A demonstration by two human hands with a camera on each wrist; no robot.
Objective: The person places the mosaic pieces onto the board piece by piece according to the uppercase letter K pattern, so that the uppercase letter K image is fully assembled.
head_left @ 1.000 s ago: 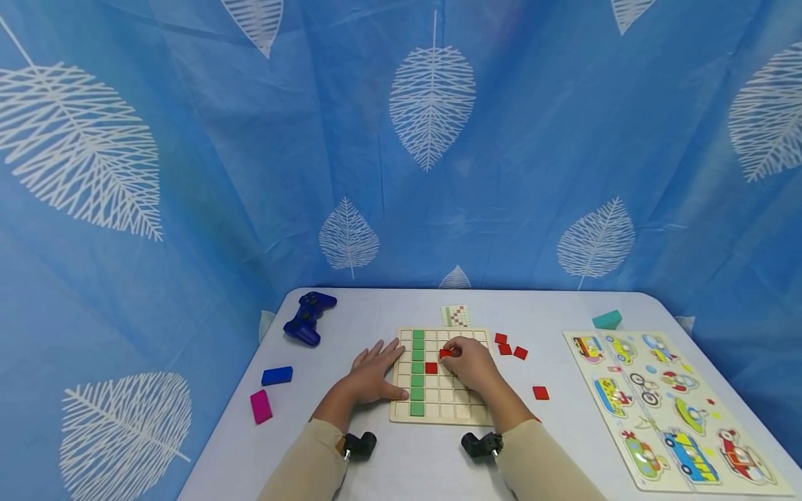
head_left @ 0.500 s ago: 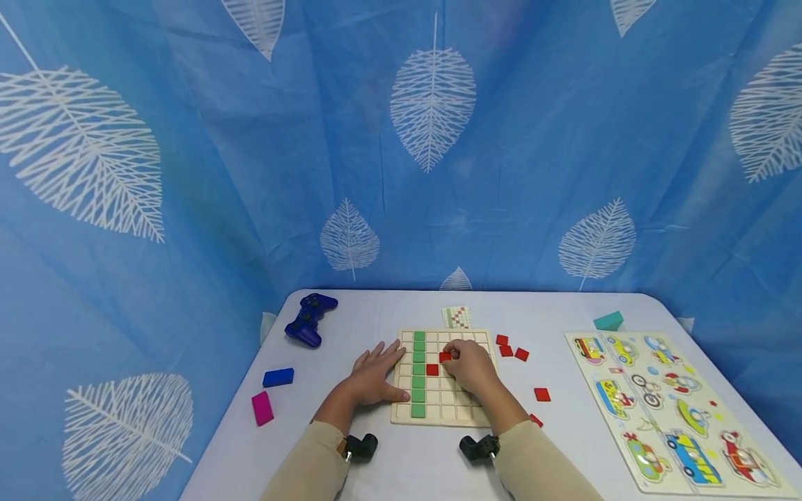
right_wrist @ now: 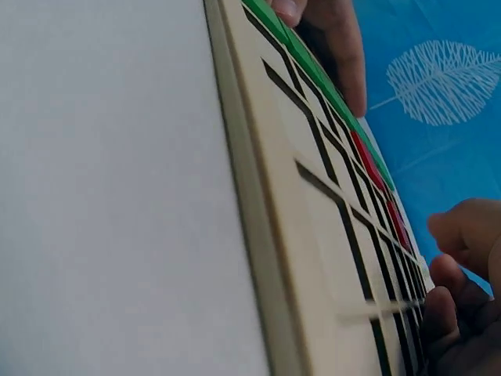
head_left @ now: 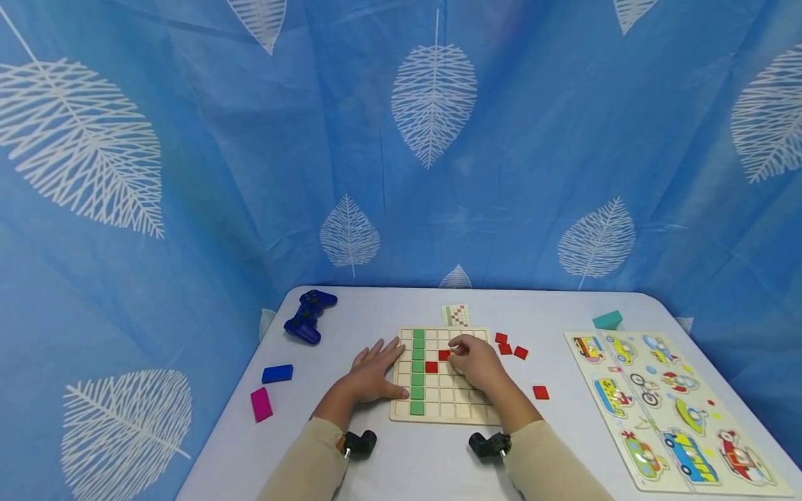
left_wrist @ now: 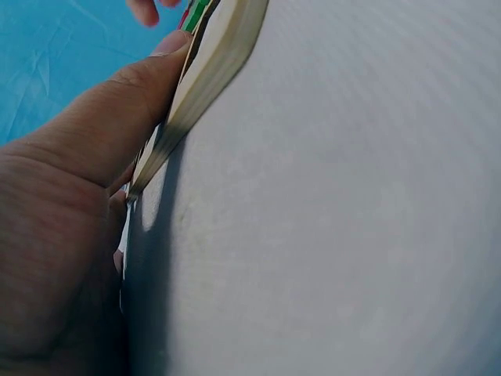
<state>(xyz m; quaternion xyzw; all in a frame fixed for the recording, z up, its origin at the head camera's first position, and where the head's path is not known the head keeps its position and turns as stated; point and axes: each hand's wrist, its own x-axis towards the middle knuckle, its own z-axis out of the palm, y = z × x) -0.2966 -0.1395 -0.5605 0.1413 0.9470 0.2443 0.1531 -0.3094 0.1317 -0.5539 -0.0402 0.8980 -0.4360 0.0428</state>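
A wooden grid board [head_left: 447, 395] lies on the table, a column of green tiles [head_left: 417, 379] set in it. Two red tiles sit diagonally on the grid: a lower one [head_left: 431, 367] and an upper one [head_left: 444, 355]. My left hand [head_left: 371, 378] rests at the board's left side, fingers spread and thumb [left_wrist: 133, 102] on its rim. Just right of the upper red tile is my right hand [head_left: 481, 364], fingers loosely bent. In the right wrist view, a gap separates its fingers [right_wrist: 462, 227] from the red tiles, and no tile shows between them.
Several loose red tiles [head_left: 505, 349] lie right of the board, with a separate red tile [head_left: 541, 392] nearer me. Behind it is a pattern card [head_left: 459, 316]. A vehicle puzzle [head_left: 677, 410], teal block [head_left: 608, 320], game controller [head_left: 310, 316], blue block [head_left: 278, 374] and pink block [head_left: 261, 405] surround it.
My right hand has let go of the upper red tile, which stays on the grid, and has drawn slightly to the right. My left hand has kept its place on the board.
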